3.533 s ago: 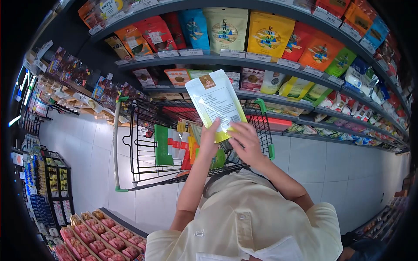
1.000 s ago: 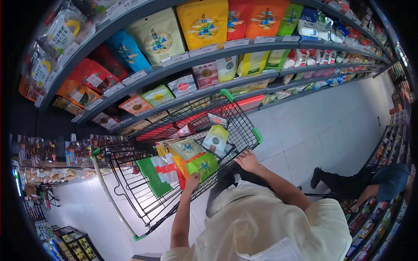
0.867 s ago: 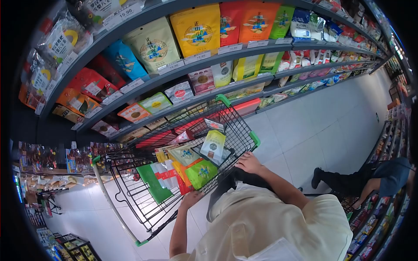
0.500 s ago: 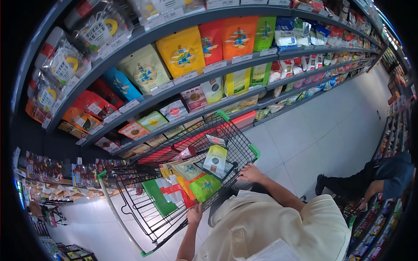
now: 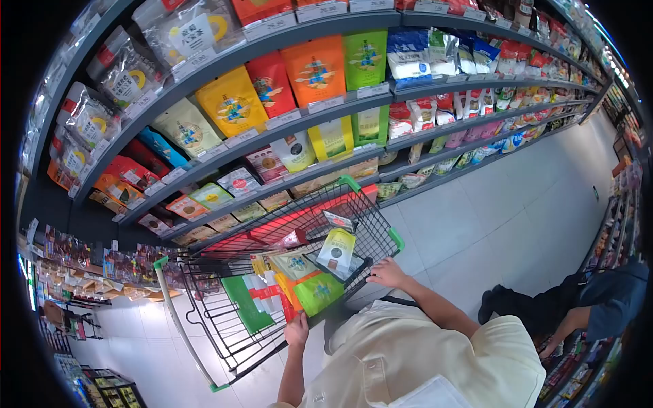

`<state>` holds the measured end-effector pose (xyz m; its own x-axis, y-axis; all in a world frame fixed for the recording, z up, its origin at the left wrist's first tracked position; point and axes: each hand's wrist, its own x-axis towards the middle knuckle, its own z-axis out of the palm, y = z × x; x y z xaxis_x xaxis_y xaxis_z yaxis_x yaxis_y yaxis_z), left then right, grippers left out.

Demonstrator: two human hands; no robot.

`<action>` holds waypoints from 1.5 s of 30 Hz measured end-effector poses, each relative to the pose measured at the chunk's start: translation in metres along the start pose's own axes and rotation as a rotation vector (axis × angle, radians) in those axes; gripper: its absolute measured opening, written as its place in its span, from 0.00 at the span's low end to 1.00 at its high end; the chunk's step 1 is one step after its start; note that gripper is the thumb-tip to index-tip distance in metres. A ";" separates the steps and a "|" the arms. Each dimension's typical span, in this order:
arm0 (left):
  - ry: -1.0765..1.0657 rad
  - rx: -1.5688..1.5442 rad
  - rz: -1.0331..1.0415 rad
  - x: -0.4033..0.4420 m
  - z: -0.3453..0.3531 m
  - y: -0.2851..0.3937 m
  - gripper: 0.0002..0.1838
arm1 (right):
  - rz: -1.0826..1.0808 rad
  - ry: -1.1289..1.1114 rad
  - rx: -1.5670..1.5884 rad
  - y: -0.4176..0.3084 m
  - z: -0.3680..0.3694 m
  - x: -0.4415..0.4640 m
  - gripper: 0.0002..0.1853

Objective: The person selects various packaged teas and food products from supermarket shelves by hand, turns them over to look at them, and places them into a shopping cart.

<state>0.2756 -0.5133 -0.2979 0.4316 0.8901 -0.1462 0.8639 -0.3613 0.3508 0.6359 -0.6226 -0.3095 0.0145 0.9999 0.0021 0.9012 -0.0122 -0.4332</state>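
Observation:
A black wire shopping cart (image 5: 224,345) with green corners stands before me, its long side towards my body. My left hand (image 5: 297,330) is closed on the near rim, beside the corner of a red and white package (image 5: 266,294). Farther along the same rim, my right hand (image 5: 389,273) has its fingers curled over the edge. Inside the cart lie a green package (image 5: 243,307), a lime-green pouch (image 5: 320,292), a pale pouch (image 5: 295,265), a grey-white pouch with a yellow top (image 5: 337,251), and a dark red package (image 5: 292,238).
Tall shelves (image 5: 279,122) with bagged goods and price tags run along the cart's far side. Pale floor tiles (image 5: 476,211) stretch to the right. Another person (image 5: 571,306) in dark clothes is beside the shelves at the right. More racks (image 5: 75,285) stand at the left.
The shelf goods have shifted left and slightly down in view, while the cart and my hands keep nearly the same place. The other person's arm and legs have changed position.

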 end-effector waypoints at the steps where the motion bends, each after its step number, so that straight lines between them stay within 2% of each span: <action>1: 0.017 0.006 0.006 0.000 0.003 0.011 0.17 | -0.004 0.022 -0.007 0.007 -0.004 -0.007 0.19; 3: 0.008 -0.008 -0.029 0.002 0.009 0.034 0.17 | -0.017 0.067 -0.025 0.024 -0.014 -0.015 0.18; 6: -0.026 -0.008 -0.079 0.007 0.009 0.071 0.17 | 0.014 0.022 -0.027 0.050 -0.028 -0.025 0.18; 13: -0.141 -0.042 -0.039 0.024 0.023 0.121 0.17 | 0.058 0.059 0.002 0.096 -0.053 -0.042 0.17; 17: -0.120 -0.152 0.054 0.034 0.029 0.141 0.15 | 0.080 0.100 0.050 0.113 -0.067 -0.053 0.17; 18: -0.166 -0.190 0.019 0.037 0.028 0.144 0.11 | 0.086 0.104 0.059 0.115 -0.070 -0.055 0.17; 21: 0.027 -0.286 0.264 0.053 -0.002 0.129 0.08 | 0.142 0.079 0.037 0.121 -0.079 -0.059 0.16; 22: 0.086 -0.221 0.180 0.061 -0.017 0.117 0.06 | 0.144 0.095 0.037 0.126 -0.081 -0.063 0.16; 23: 0.144 -0.154 0.097 0.071 -0.034 0.099 0.08 | 0.146 0.114 0.038 0.128 -0.080 -0.066 0.15; 24: 0.480 -0.042 0.073 0.080 -0.048 0.083 0.13 | 0.147 0.133 0.042 0.131 -0.080 -0.067 0.15; 26: 0.682 0.239 -0.053 0.097 -0.092 0.038 0.19 | 0.163 0.129 0.037 0.138 -0.082 -0.071 0.14; 28: 0.695 0.372 -0.312 0.099 -0.149 0.033 0.22 | 0.166 0.147 0.030 0.148 -0.084 -0.074 0.13; 31: 0.614 0.485 -0.657 0.099 -0.154 -0.014 0.29 | 0.176 0.158 0.027 0.159 -0.087 -0.077 0.12; 34: 0.410 0.296 -0.699 0.089 -0.139 -0.027 0.31 | 0.236 0.116 0.029 0.170 -0.092 -0.063 0.10; 36: 0.466 0.360 -0.667 0.087 -0.131 -0.027 0.32 | 0.279 0.118 0.013 0.186 -0.092 -0.042 0.08; 40: 0.496 0.359 -0.647 0.083 -0.126 -0.016 0.33 | 0.151 0.302 0.171 0.207 -0.137 0.055 0.04; 41: 0.488 0.331 -0.649 0.083 -0.128 -0.015 0.33 | 0.178 0.364 0.101 0.216 -0.146 0.084 0.07; 43: 0.480 0.275 -0.653 0.084 -0.127 -0.014 0.33 | 0.131 0.574 0.195 0.227 -0.182 0.140 0.16; 45: 0.583 0.348 -0.635 0.086 -0.115 -0.011 0.33 | 0.355 0.624 0.251 0.253 -0.208 0.194 0.25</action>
<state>0.2735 -0.4012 -0.2078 -0.2660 0.9143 0.3055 0.9635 0.2625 0.0534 0.9570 -0.4336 -0.2316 0.5946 0.7453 0.3015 0.6724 -0.2554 -0.6947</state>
